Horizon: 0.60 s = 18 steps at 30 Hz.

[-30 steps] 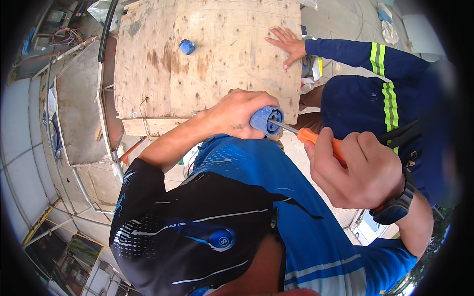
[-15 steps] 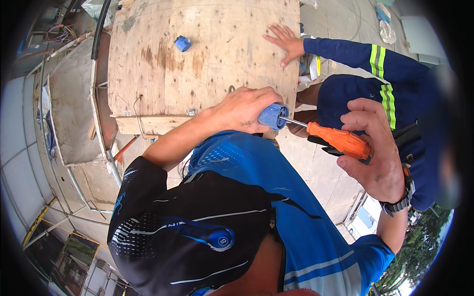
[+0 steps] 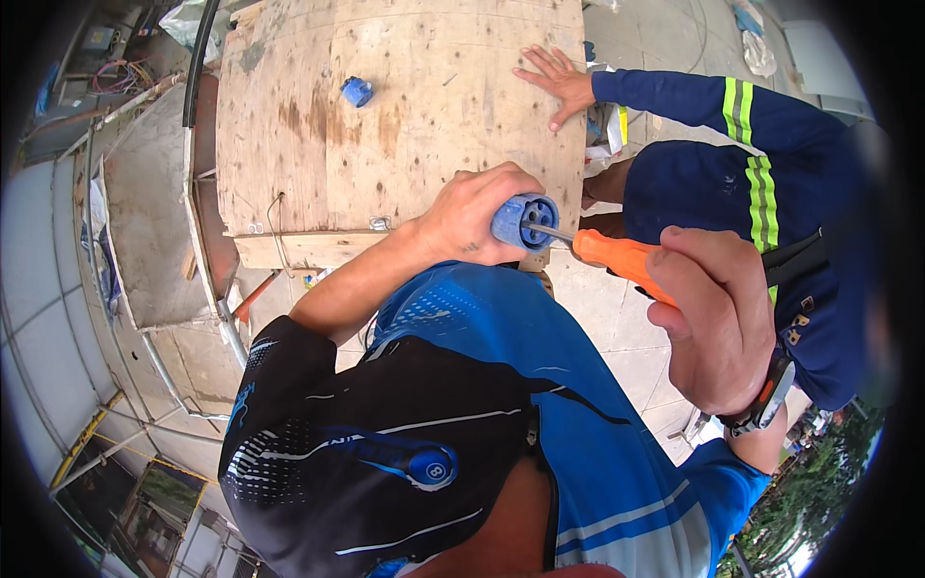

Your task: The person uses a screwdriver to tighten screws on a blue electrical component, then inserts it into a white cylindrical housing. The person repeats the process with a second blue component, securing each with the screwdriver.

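Note:
My left hand (image 3: 479,214) is closed around a blue round industrial plug (image 3: 526,222), its holed face turned to the right. In my right hand (image 3: 721,318) is a screwdriver (image 3: 626,262) with an orange handle, the fingers wrapped round it. The metal shaft reaches into the plug's face; its tip is hidden inside. Both hands are over the near right corner of a plywood table (image 3: 434,125). A second blue plug part (image 3: 356,91) lies on the plywood farther back.
On the right a co-worker in a navy jacket (image 3: 694,193) with reflective stripes rests one flat hand (image 3: 559,87) on the table's right edge. A bent wire (image 3: 280,226) hangs at the front edge. Metal framing (image 3: 193,193) and a grey board (image 3: 154,212) are at the left.
My right hand has closed round the screwdriver handle, having been spread behind it before. The plug and screwdriver have shifted slightly left, and the plug's face has turned more into view.

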Each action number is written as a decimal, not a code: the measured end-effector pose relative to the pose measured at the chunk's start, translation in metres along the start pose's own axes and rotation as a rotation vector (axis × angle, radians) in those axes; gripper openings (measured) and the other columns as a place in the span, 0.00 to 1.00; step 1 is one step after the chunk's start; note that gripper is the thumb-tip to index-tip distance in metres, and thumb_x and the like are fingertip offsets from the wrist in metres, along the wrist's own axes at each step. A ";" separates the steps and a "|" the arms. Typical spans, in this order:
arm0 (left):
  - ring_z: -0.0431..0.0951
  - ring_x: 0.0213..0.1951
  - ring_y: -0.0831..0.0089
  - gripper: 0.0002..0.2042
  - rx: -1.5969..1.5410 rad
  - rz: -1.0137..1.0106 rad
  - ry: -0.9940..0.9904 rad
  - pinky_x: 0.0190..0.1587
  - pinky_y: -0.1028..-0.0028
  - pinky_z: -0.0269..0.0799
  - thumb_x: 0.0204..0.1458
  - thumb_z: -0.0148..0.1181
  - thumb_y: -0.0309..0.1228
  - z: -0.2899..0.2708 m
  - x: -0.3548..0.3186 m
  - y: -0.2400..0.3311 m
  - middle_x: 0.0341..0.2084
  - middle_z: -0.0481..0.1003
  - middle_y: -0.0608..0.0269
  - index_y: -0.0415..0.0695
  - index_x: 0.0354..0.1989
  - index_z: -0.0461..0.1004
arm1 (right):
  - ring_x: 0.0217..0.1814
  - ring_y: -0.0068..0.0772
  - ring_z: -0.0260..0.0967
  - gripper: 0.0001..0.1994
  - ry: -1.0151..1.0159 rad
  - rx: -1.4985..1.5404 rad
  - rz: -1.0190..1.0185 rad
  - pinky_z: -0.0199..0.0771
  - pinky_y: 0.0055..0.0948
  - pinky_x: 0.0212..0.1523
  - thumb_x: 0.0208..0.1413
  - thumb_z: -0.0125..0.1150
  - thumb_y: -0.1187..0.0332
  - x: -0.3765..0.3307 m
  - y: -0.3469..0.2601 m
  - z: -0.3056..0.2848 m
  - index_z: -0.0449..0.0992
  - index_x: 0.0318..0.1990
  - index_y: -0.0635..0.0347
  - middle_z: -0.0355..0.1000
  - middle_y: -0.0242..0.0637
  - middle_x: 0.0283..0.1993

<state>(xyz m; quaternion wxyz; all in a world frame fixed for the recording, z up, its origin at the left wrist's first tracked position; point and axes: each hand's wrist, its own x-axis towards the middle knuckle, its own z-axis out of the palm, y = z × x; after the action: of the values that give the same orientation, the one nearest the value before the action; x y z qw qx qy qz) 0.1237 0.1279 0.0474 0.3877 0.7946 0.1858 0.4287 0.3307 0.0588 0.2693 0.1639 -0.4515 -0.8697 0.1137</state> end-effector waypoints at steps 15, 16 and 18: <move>0.80 0.35 0.56 0.26 0.155 -0.117 -0.374 0.33 0.63 0.76 0.32 0.72 0.32 -0.017 -0.002 -0.009 0.36 0.78 0.61 0.46 0.45 0.73 | 0.29 0.31 0.72 0.19 -0.381 -0.443 -0.128 0.75 0.28 0.29 0.56 0.61 0.69 -0.024 0.008 0.009 0.70 0.55 0.60 0.69 0.39 0.47; 0.80 0.34 0.56 0.26 0.106 -0.108 -0.397 0.33 0.62 0.76 0.32 0.71 0.32 -0.016 0.001 -0.010 0.35 0.78 0.61 0.46 0.45 0.73 | 0.29 0.30 0.72 0.17 -0.417 -0.499 -0.156 0.76 0.27 0.30 0.59 0.59 0.67 -0.028 0.008 0.013 0.70 0.56 0.58 0.69 0.38 0.49; 0.80 0.33 0.56 0.26 0.007 -0.091 -0.439 0.32 0.62 0.76 0.33 0.71 0.32 -0.013 0.006 -0.013 0.35 0.77 0.61 0.47 0.45 0.73 | 0.24 0.24 0.62 0.21 -0.373 -0.594 -0.294 0.70 0.25 0.25 0.56 0.58 0.71 -0.038 0.017 0.023 0.72 0.58 0.49 0.67 0.30 0.44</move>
<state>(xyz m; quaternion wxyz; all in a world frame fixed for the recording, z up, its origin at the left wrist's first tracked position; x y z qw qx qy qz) 0.1169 0.1459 0.0450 0.4349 0.8611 0.1340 0.2268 0.3544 0.0360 0.2352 -0.1209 -0.3212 -0.9351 -0.0878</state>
